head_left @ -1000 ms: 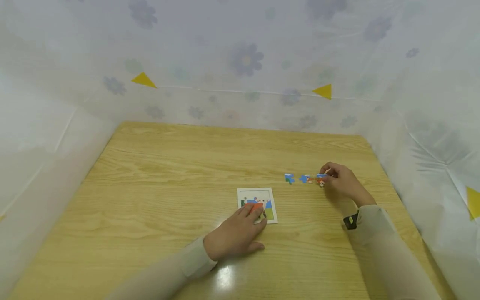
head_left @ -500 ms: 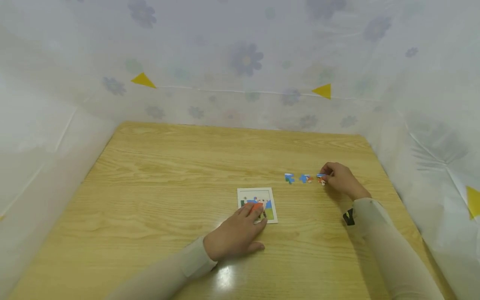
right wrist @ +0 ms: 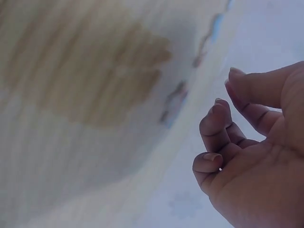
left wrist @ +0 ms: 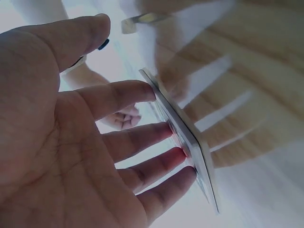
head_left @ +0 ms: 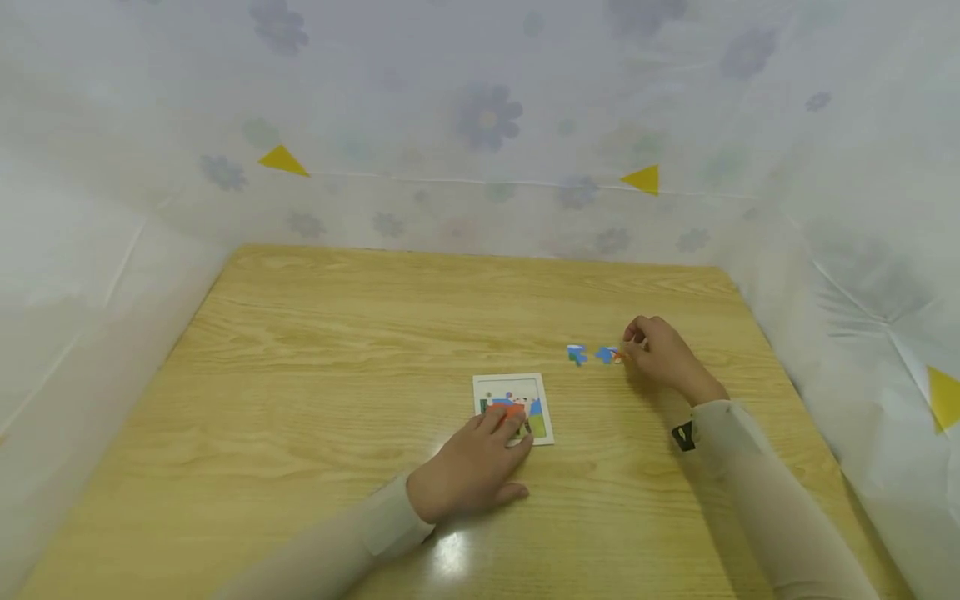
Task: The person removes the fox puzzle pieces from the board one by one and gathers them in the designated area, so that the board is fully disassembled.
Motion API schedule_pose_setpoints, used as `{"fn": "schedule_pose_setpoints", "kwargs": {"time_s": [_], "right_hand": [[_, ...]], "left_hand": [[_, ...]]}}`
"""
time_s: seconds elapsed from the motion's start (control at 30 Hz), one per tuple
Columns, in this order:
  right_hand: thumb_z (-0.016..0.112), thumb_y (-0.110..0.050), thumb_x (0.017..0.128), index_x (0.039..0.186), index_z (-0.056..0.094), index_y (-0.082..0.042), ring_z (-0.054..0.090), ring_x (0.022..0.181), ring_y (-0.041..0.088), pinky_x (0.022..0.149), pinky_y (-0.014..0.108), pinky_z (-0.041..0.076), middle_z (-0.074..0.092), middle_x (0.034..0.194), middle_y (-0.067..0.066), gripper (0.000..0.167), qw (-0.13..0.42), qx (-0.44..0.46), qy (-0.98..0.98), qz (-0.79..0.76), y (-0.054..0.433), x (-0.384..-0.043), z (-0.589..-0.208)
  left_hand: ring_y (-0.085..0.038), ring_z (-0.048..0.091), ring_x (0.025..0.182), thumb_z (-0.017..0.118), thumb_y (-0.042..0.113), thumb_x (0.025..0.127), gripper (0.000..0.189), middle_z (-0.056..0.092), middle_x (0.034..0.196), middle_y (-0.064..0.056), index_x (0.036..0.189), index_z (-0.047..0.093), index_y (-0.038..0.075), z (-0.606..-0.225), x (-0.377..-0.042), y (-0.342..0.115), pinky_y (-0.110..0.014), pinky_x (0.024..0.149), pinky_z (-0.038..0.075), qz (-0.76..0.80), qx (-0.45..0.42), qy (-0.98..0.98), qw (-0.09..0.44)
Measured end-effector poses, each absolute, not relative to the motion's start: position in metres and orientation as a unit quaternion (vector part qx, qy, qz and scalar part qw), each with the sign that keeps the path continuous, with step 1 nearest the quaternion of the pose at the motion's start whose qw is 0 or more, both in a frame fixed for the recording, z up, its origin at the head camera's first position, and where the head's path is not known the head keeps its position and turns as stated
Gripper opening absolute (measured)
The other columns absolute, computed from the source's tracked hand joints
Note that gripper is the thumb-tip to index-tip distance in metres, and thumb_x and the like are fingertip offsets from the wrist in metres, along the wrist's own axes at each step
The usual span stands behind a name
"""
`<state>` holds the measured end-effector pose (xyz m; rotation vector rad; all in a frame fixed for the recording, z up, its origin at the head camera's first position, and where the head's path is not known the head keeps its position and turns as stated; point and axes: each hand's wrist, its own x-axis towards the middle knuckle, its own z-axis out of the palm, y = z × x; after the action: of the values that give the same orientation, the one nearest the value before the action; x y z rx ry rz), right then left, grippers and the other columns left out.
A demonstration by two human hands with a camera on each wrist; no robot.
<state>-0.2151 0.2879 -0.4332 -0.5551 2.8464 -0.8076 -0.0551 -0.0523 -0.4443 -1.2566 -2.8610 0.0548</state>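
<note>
My left hand (head_left: pixel 480 462) rests with its fingertips on a small white-framed picture puzzle (head_left: pixel 544 408) in the head view. In the left wrist view its fingers lie nearly straight against the face of the puzzle (left wrist: pixel 185 130), whose thin edge shows. My right hand (head_left: pixel 667 358) hovers beside a blue and orange jigsaw piece (head_left: pixel 604 355), thumb and forefinger close together with nothing between them. A blue and green jigsaw piece (head_left: pixel 576 354) lies farther left. In the right wrist view another jigsaw piece (right wrist: pixel 175 104) lies on the table below the hand; the hand hides it from the head view.
The wood-grain table (head_left: pixel 337 358) is ringed by pale flower-print sheeting (head_left: pixel 420 108) at the back and sides. Yellow triangles (head_left: pixel 642 179) are stuck to the sheeting. A dark wristband (head_left: pixel 683 436) sits at the right sleeve.
My right hand has left the rightmost jigsaw piece and shifted left toward the middle one, now covering the rightmost piece in the head view. My left hand stays in place on the puzzle.
</note>
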Motion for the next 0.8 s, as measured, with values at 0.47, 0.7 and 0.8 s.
{"fn": "schedule_pose_setpoints", "kwargs": {"time_s": [0.47,0.7,0.8], "right_hand": [[0.063,-0.008,0.103,0.113,0.061,-0.001,0.054,0.080,0.021,0.071,0.039,0.049,0.058,0.106,0.013,0.012,0.074,-0.266,0.921,-0.276,0.216,-0.190,-0.428],[0.066,-0.010,0.102,0.106,0.064,-0.006,0.052,0.075,0.016,0.067,0.035,0.048,0.060,0.094,0.003,0.006,0.074,-0.317,0.902,-0.282,0.181,-0.177,-0.437],[0.067,-0.011,0.102,0.103,0.064,-0.007,0.053,0.074,0.014,0.066,0.034,0.049,0.060,0.091,-0.001,0.005,0.093,-0.332,0.894,-0.285,0.166,-0.172,-0.436]], "left_hand": [[-0.028,0.049,0.137,0.069,0.058,0.093,0.063,0.054,0.150,-0.009,0.141,0.061,0.019,-0.441,-0.074,-0.059,-0.044,0.109,0.045,-0.014,-0.397,-0.918,0.015],[-0.032,0.047,0.139,0.080,0.052,0.086,0.071,0.053,0.151,-0.011,0.143,0.061,0.015,-0.436,-0.093,-0.077,-0.048,0.112,0.041,-0.043,-0.342,-0.939,0.005],[-0.033,0.048,0.139,0.083,0.056,0.082,0.078,0.052,0.152,-0.012,0.142,0.061,0.011,-0.437,-0.100,-0.084,-0.050,0.111,0.042,-0.051,-0.321,-0.946,0.000]]}}
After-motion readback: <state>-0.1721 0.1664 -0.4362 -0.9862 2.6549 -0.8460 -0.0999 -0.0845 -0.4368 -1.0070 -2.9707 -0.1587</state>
